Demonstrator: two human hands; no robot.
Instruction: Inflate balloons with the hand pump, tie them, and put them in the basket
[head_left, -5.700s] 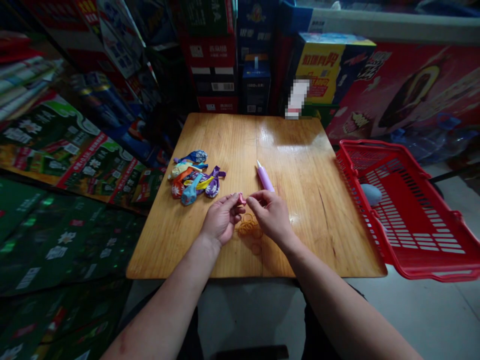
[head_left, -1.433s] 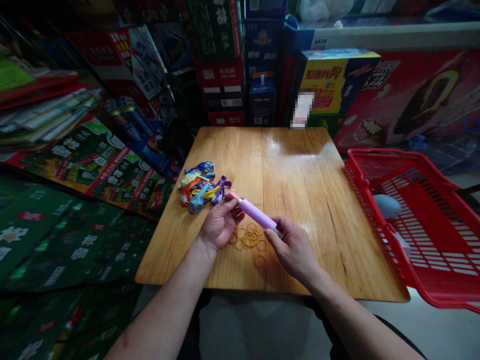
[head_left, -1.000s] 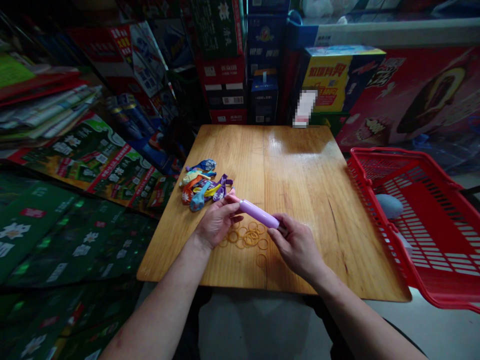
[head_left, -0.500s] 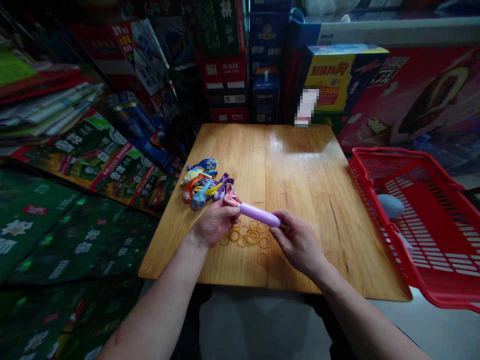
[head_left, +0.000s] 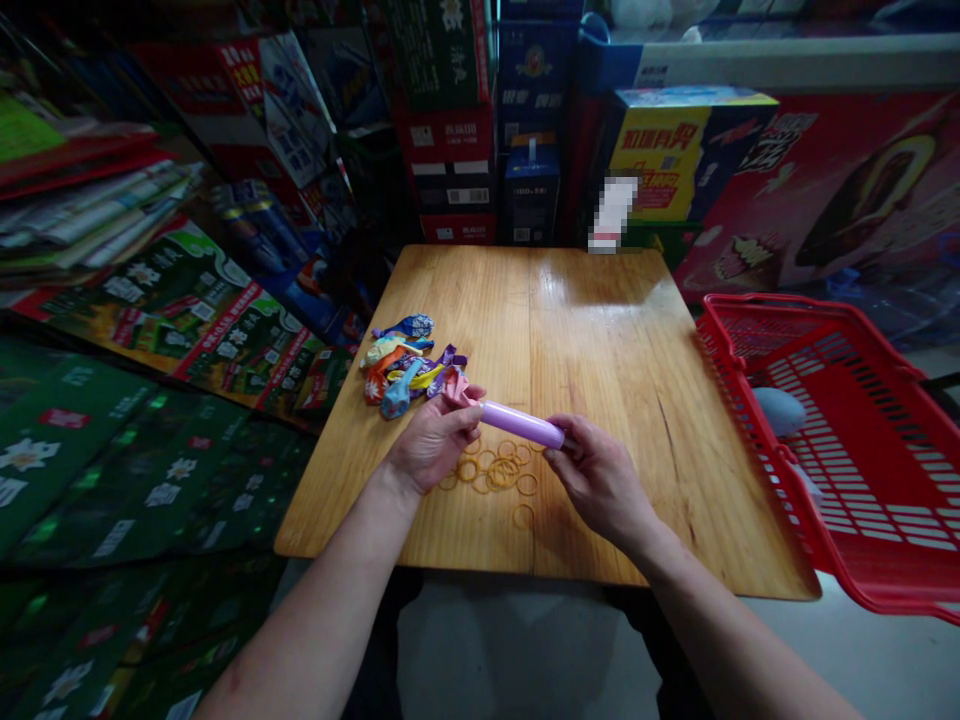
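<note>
A pale purple tube, which looks like a balloon hand pump [head_left: 521, 423], spans the gap between my hands above the table. My left hand [head_left: 437, 440] pinches a limp pink balloon [head_left: 457, 388] against the pump's left end. At the other end, my right hand [head_left: 596, 475] is closed around the pump's rear; the part inside the fingers is mostly hidden. Just beyond my left hand lies a pile of flat balloons [head_left: 405, 385] in blue, orange, yellow and purple. Several tan rubber bands [head_left: 502, 473] are scattered on the wood below the pump.
The wooden table [head_left: 600, 350] has a red plastic basket [head_left: 862, 420] at its right side, with a grey-blue rounded object [head_left: 780, 410] inside. Green cartons [head_left: 165, 460] are stacked on the left. More boxes [head_left: 450, 180] stand behind the far edge.
My right hand has moved very slightly right and up along with the pump's rear end. My left hand still pinches the pink balloon in nearly the same place.
</note>
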